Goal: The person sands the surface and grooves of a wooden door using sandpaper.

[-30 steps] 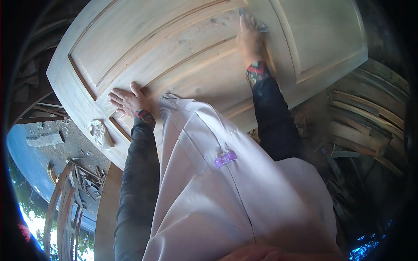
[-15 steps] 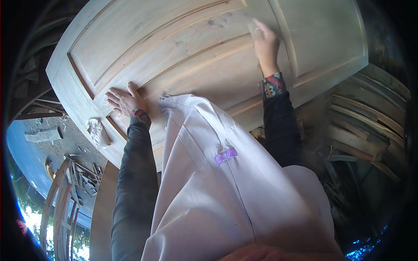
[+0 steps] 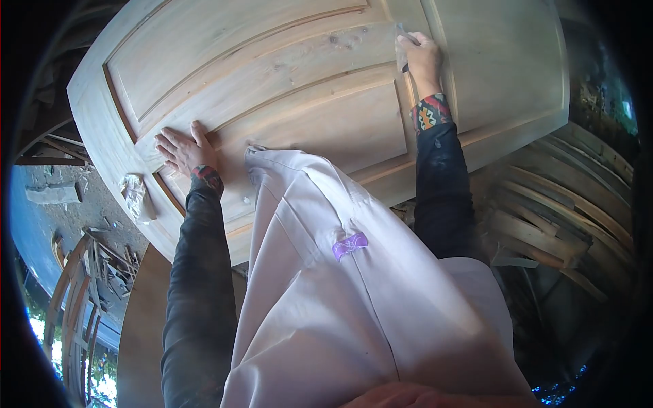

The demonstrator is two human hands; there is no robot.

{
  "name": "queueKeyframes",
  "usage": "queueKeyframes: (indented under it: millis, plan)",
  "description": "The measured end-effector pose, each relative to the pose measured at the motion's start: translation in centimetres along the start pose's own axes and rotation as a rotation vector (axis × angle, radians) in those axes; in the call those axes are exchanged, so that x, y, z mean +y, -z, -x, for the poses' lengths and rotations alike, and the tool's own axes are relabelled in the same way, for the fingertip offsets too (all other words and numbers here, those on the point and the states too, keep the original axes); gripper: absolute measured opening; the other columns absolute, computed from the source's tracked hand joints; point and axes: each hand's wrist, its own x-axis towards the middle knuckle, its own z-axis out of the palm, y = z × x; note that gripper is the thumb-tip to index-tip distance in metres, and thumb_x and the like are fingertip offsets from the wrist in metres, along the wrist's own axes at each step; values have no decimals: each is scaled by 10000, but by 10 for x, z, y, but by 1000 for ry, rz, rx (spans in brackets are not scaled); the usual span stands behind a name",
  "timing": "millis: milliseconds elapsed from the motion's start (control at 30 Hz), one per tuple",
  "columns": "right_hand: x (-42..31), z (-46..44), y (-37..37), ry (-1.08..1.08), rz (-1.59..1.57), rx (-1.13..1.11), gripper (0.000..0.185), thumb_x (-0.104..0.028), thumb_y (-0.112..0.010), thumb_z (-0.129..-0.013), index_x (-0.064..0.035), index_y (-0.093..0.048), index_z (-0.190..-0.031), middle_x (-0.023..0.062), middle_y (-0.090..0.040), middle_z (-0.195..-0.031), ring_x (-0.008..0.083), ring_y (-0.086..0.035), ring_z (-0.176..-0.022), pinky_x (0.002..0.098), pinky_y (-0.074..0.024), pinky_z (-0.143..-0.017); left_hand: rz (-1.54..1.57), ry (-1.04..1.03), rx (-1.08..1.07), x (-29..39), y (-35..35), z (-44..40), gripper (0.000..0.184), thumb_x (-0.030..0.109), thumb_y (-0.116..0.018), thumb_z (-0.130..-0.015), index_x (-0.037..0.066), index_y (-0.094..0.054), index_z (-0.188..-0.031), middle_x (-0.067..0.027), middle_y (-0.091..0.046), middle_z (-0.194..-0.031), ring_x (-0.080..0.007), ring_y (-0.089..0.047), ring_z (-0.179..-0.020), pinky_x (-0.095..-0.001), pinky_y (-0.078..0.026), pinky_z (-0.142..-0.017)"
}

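A pale wooden panel door with raised mouldings lies in front of me. My left hand rests flat on it at the left, fingers spread, with nothing held. Over the door's upper right part, my right hand is closed on a thin greyish piece of sandpaper, pressed near a moulding between two panels. The hand covers most of the sandpaper. A crumpled whitish bag sits on the door's left edge, below my left hand.
Light pink cloth with a purple tag hangs from my body and touches the door. Stacked curved timber pieces stand to the right. Wood scraps litter the ground at left, beside a wooden frame.
My right hand, blurred before, now shows clearly, slightly lower and to the right, with the sandpaper visible. The left hand stays flat on the door. The view has shifted a little.
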Motion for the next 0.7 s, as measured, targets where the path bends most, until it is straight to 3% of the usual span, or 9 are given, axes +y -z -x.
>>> queueKeyframes:
  millis: [133,233,333,500,667,700]
  plan:
    - [10,-31,-27,-25,-15,23,238,-258,-713,-768,-51,-706,-886,140,-699,-801,293,-678,-754,361,-515,-709,-5,-8,5,2,0,-3,837,599,-422,-904,60,-181,-1499,-162,-132,-1568,-328,-98,-1452,-501,-109,-1154]
    - [-8,-59,-14,-176,74,-128,294,-288,-721,-782,-37,-697,-934,69,-711,-809,150,-664,-744,287,-509,-695,-29,-19,0,-5,-2,1,844,620,-408,-900,70,-185,-1500,-154,-131,-1570,-328,-107,-1449,-500,-120,-1152]
    - [7,-43,-3,22,290,-182,345,-323,-719,-774,-27,-692,-949,73,-710,-823,164,-664,-731,292,-512,-677,-14,-4,4,-1,-2,0,850,635,-398,-897,73,-190,-1500,-151,-131,-1570,-329,-113,-1448,-496,-124,-1152]
    - [1,-62,2,-135,90,-239,380,-348,-723,-764,-24,-689,-961,96,-711,-855,195,-670,-755,303,-509,-715,-28,-21,-1,-1,0,1,859,644,-386,-897,68,-184,-1501,-154,-128,-1570,-327,-114,-1448,-488,-123,-1154]
    - [19,-52,-6,92,315,-259,389,-356,-722,-765,-21,-689,-960,107,-710,-874,206,-669,-768,317,-508,-729,-25,-12,19,-1,-2,0,866,647,-378,-895,60,-182,-1500,-161,-132,-1568,-327,-116,-1447,-484,-123,-1155]
    - [28,-56,-9,54,179,-266,383,-351,-720,-767,-16,-688,-951,106,-708,-859,205,-674,-776,317,-509,-713,-20,-14,20,-1,-3,-1,867,649,-377,-895,60,-181,-1501,-162,-132,-1568,-326,-114,-1447,-483,-122,-1155]
